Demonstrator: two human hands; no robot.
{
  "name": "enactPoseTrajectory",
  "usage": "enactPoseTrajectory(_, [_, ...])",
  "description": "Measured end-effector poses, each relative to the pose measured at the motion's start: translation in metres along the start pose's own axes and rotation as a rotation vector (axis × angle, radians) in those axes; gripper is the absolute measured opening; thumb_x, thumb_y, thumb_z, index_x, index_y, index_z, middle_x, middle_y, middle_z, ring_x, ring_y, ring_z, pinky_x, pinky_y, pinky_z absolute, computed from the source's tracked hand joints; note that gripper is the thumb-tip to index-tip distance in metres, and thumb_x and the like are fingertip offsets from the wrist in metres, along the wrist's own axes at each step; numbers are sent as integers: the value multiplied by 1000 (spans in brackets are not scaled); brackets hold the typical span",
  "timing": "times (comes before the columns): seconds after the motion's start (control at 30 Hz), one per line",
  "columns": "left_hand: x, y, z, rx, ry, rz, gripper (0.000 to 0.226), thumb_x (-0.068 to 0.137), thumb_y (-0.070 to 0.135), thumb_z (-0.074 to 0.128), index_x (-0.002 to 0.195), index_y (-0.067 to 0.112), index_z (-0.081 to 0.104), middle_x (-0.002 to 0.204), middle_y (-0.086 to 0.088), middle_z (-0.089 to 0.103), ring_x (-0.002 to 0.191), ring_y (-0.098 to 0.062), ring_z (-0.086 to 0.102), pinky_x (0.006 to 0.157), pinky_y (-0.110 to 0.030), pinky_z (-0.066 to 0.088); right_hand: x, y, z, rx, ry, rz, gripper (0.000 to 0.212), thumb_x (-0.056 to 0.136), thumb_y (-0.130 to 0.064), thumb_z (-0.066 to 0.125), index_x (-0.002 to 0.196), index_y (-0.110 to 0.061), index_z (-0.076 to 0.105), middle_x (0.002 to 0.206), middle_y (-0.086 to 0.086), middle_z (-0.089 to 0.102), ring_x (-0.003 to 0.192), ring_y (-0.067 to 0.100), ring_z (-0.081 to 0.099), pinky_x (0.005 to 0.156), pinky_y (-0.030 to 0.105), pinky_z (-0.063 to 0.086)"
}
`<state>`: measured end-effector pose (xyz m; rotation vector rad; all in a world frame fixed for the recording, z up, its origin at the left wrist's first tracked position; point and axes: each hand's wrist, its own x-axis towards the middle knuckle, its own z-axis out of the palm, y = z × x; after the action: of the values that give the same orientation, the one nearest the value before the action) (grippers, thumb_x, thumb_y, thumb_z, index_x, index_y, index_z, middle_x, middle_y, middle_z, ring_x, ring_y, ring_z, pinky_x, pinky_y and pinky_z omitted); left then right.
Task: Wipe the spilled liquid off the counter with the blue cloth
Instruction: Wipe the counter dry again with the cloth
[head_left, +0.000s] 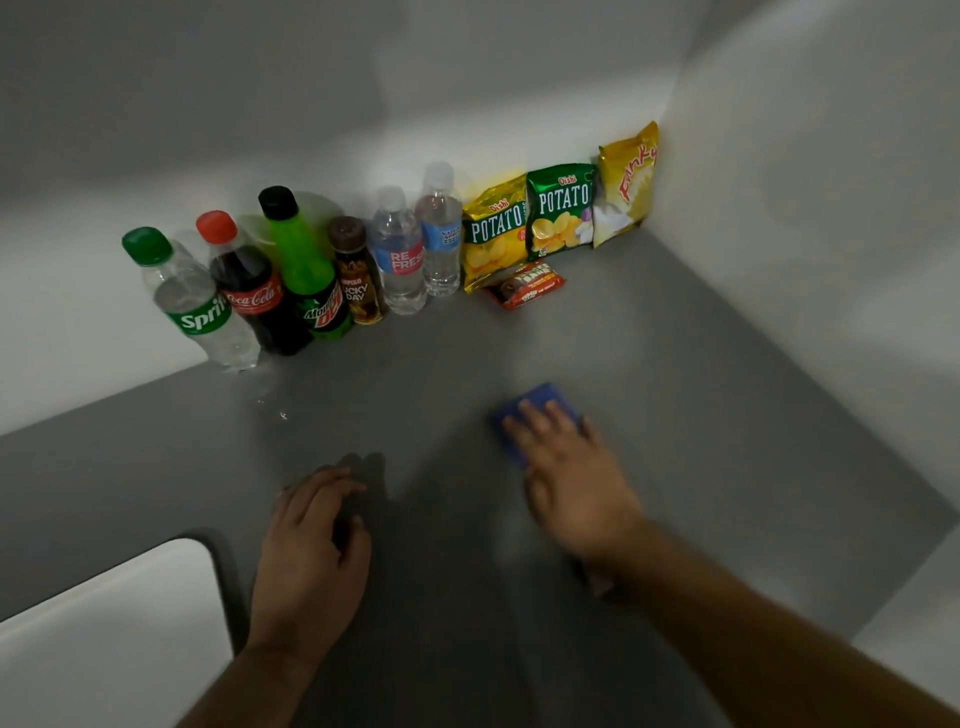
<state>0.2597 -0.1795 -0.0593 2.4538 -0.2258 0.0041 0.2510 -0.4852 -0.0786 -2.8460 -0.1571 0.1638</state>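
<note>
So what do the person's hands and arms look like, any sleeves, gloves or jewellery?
Both are bare: the left hand and right hand wear no gloves, and no sleeve, watch or bracelet shows. The right hand is blurred, so rings are uncertain.

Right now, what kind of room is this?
Probably a kitchen corner: a grey counter meets white walls, with drink bottles and chip bags lined up at the back.

Kitchen: grey counter (675, 395), white sink (104, 634), drink bottles (291, 270).
</note>
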Motion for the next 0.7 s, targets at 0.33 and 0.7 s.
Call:
enactPoseTrajectory(0.33, [9, -4, -8, -6, -26, -8, 36, 87, 5, 67, 121, 17, 65, 135, 0, 60, 129, -21, 51, 112, -35, 38, 95, 134, -47, -53, 95, 501, 59, 109, -32, 31, 165, -23, 16, 174, 5, 10, 159, 34, 6, 127, 57, 9])
enactPoseTrajectory(0.7, [8, -8, -21, -97, 89, -65, 36, 90, 9, 62, 123, 25, 60, 134, 4, 60, 124, -18, 52, 105, -36, 44, 103, -103, 19, -85, -30, -38, 65, 103, -38, 28, 166, -27, 13, 175, -1, 9, 160, 29, 3, 127, 55, 6])
